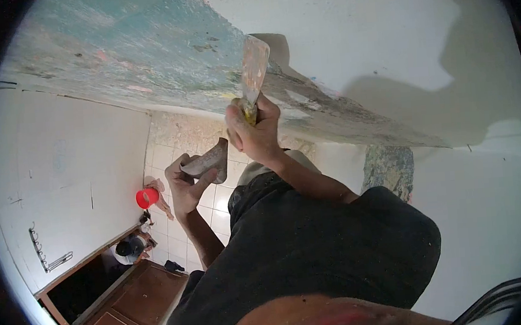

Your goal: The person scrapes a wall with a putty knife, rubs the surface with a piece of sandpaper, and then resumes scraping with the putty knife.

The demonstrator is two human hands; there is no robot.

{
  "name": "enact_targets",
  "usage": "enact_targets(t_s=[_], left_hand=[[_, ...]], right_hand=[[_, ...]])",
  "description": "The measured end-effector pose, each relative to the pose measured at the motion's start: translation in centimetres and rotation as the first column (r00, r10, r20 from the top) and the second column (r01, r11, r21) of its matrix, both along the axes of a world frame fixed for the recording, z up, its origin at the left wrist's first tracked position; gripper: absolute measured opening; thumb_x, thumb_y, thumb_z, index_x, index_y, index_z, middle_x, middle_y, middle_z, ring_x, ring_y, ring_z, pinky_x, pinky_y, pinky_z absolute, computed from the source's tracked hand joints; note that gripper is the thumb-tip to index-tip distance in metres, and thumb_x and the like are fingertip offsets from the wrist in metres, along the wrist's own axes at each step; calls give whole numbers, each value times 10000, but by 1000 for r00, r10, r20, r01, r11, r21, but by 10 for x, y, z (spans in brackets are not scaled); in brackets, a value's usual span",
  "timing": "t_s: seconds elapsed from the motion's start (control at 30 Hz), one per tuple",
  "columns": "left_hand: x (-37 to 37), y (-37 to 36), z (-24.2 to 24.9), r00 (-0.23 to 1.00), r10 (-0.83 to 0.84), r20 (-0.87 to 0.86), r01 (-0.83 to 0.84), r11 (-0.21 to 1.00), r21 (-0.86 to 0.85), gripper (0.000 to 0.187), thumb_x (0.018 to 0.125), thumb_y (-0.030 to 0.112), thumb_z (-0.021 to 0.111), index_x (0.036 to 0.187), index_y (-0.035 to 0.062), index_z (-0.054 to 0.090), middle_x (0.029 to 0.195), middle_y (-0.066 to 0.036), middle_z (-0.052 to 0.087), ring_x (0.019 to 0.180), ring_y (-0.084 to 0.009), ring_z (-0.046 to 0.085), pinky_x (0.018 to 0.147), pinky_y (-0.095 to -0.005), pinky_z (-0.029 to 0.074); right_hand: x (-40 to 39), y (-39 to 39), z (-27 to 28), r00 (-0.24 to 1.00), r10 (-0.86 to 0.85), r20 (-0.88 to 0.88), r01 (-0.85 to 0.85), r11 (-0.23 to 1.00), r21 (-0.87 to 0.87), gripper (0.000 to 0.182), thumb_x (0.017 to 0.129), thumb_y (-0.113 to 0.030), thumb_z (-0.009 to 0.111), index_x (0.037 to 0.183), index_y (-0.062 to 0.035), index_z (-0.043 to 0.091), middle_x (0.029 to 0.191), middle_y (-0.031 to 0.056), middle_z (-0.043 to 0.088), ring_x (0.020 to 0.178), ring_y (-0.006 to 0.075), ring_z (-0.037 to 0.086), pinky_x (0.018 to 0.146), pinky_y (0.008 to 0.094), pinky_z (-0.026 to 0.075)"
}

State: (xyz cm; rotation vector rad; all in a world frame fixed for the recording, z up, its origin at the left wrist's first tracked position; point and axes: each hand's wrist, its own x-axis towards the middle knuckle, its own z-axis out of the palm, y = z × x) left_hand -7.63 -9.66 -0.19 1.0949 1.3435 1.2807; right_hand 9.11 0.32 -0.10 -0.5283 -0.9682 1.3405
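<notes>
My right hand (pixel 255 129) is closed around the handle of a putty knife (pixel 256 63). Its broad, stained blade points up and overlaps the wall where the scraped, blue-green patch (pixel 161 42) meets the white paint (pixel 348 29). Lower and to the left, my left hand (pixel 185 186) grips a curled grey-brown sheet (pixel 207 162) that looks like worn sandpaper, bent between thumb and fingers. This sheet is held away from the wall, over the tiled floor.
Pale floor tiles (pixel 218 204) lie below, with crumbs of debris near the wall's foot. A red bucket (pixel 147 198) stands at the left, close to a brown door (pixel 131 304). A rack of hooks (pixel 40 247) hangs on the left white surface. Dark cables (pixel 499 297) cross the lower right.
</notes>
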Motion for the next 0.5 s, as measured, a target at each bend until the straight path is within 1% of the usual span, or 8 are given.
enact_targets(t_s=[0.07,0.13,0.17,0.23,0.3,0.37,0.47,0.5], left_hand=[[2,1,-2,1000,-14,-20,15,1000,11,268,690,-44,812,751,43,567,781,-42,655,729,-81,567,669,-250,449],[-1,4,0,1000,-21,-17,22,999,41,264,688,-53,811,763,41,576,784,-42,656,726,-82,575,665,-250,454],[-1,4,-2,1000,-22,6,21,998,59,257,689,-60,809,775,36,587,788,-43,659,719,-82,580,659,-250,458],[4,5,0,998,-55,4,55,997,53,238,691,-70,808,800,20,617,791,-47,668,700,-83,590,640,-249,465],[12,11,7,992,-114,-56,116,993,25,218,694,-76,810,826,-1,653,786,-51,681,676,-83,599,617,-247,471],[21,22,11,966,-235,-108,244,966,84,210,694,-72,816,843,-13,680,777,-54,692,658,-83,604,591,-243,467],[36,34,19,930,-322,-175,340,937,79,197,693,-31,841,826,-18,696,726,-34,683,632,-63,580,559,-230,442],[40,39,20,931,-325,-168,344,934,101,200,695,-21,846,822,-17,691,718,-27,677,625,-59,571,555,-228,437]], right_hand=[[0,-4,0,999,-14,47,16,999,-52,151,976,-43,561,1115,2,522,623,-4,508,387,37,412,332,217,332],[4,3,-4,995,-29,91,32,999,-34,122,972,-47,573,1072,0,520,630,-6,513,387,35,419,331,219,331],[5,4,-4,997,-45,57,45,999,-3,120,960,-59,595,1032,5,523,643,-11,516,376,33,406,321,232,332],[15,11,3,988,-12,157,12,1000,1,336,922,-94,655,1215,19,533,701,-32,506,536,33,430,465,215,352],[30,12,9,962,33,270,-36,999,7,431,890,-131,702,1270,16,561,744,-33,509,631,44,446,548,217,364],[46,12,15,918,89,388,-107,994,26,395,863,-171,735,1196,-2,608,770,-15,525,659,67,455,569,237,368],[64,8,17,889,44,455,-179,950,257,245,830,-182,768,956,-47,608,665,-38,495,586,58,470,526,237,355],[72,10,18,858,4,513,-192,930,313,364,743,-263,846,932,-54,615,677,-7,533,593,92,480,547,277,376]])
